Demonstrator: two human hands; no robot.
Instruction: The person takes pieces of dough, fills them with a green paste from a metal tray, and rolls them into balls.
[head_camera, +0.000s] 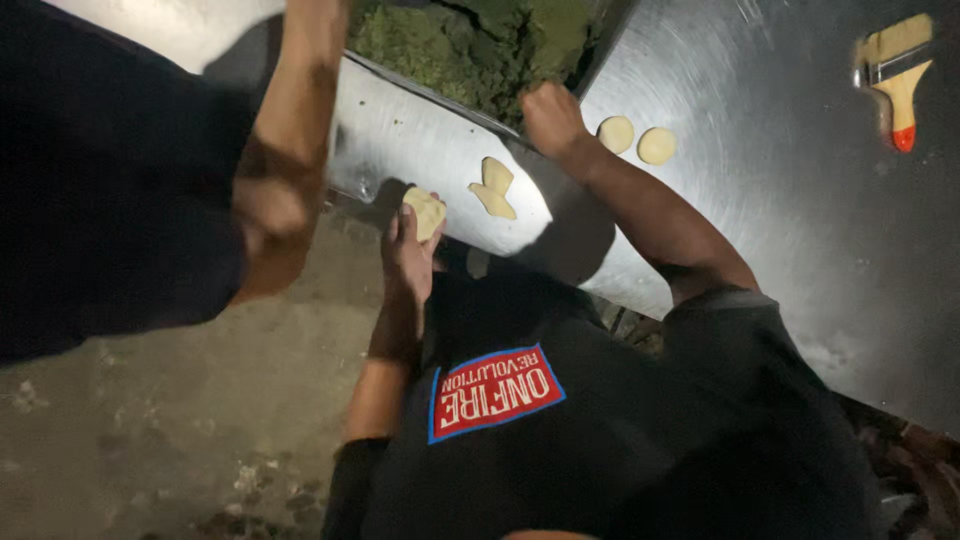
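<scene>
the person wears a black short-sleeved cotton t-shirt with a slanted red rectangular chest patch, edged in blue and lettered in white. the short dark sleeves end above the elbows; the left hand and right hand are bare.

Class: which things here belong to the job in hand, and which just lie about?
In use: dough piece in left hand; right hand by the green filling; folded dough; two dough discs.
Lying about: pastry brush; another person's arm.

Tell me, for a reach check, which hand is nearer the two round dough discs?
Right. The right hand lies just beside the round dough discs; the left hand is farther off, holding a dough piece.
</scene>
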